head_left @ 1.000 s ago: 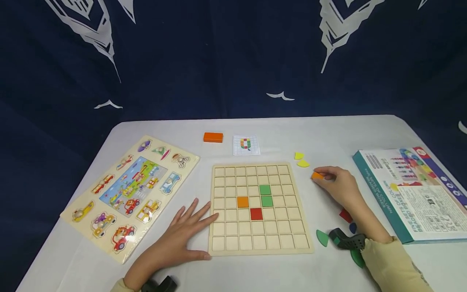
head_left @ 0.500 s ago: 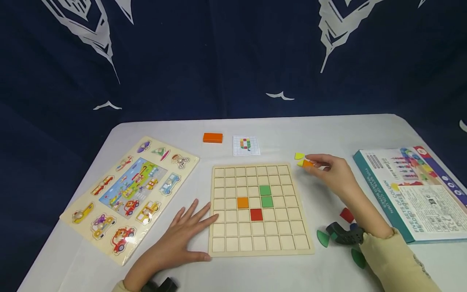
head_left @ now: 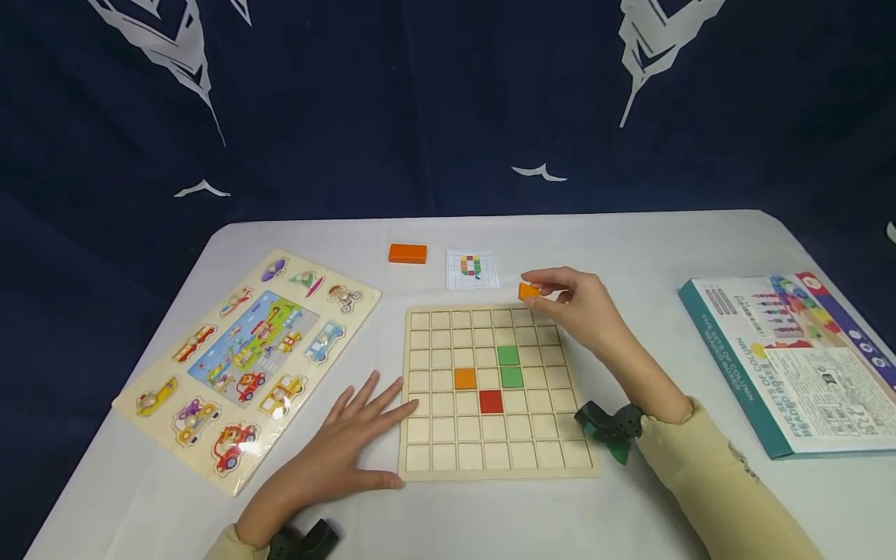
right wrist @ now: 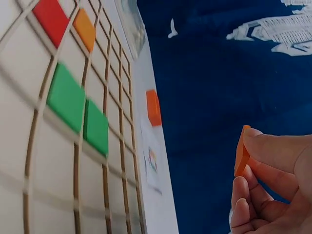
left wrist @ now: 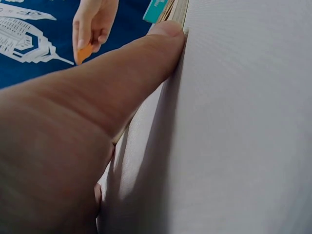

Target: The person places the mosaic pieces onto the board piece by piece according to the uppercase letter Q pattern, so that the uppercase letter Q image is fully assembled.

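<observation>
My right hand (head_left: 581, 303) pinches an orange square tile (head_left: 528, 292) between thumb and fingers, over the far edge of a wooden grid board (head_left: 488, 453). In the right wrist view this tile (right wrist: 241, 151) is seen nearly edge-on. Spread wide, my left hand (head_left: 353, 435) rests at the board's left side, its thumb (left wrist: 168, 41) against the near left corner. Set in the grid are another orange tile (head_left: 465, 379), a red tile (head_left: 491, 402) and two green tiles (head_left: 512, 377).
Behind the board lie a pattern card (head_left: 472, 269) and an orange block (head_left: 407, 253). A vehicle picture puzzle (head_left: 248, 365) is at left, a teal-edged box (head_left: 798, 365) at right. A green piece (head_left: 619, 452) shows partly under the right wrist camera.
My right hand has carried the orange tile leftward, from beside the yellow pieces to the board's far edge. Those pieces are now hidden by the hand. The left hand stays put.
</observation>
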Tool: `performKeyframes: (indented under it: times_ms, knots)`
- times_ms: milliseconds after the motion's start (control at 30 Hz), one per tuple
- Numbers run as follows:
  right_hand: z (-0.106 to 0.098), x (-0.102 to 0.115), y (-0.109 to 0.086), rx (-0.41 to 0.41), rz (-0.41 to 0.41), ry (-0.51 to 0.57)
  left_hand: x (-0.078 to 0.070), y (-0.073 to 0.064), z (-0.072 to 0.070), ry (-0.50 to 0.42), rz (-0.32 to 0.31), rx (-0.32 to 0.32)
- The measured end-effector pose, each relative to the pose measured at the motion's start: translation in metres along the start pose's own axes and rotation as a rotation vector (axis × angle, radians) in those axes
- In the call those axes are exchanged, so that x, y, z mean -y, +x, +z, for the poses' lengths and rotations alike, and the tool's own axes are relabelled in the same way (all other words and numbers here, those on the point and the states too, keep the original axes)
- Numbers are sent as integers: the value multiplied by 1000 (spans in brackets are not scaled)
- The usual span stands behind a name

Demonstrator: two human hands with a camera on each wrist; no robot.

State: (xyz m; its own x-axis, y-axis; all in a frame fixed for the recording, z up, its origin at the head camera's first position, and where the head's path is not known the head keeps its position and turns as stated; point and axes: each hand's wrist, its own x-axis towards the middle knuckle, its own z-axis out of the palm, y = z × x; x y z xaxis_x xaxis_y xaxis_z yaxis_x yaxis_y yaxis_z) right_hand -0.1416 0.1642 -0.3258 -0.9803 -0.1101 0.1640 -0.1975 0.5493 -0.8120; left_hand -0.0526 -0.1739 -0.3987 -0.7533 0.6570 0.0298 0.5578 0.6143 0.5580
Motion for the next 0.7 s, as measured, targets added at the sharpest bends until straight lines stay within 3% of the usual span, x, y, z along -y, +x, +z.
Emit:
performKeyframes:
  times_ms: [333, 700]
  knots:
    - [35, 10, 9, 98, -5, 49, 1, 2, 0, -1, 3, 8]
    - [66, 7, -5, 189, -38, 21, 1, 1, -1, 13, -10, 19]
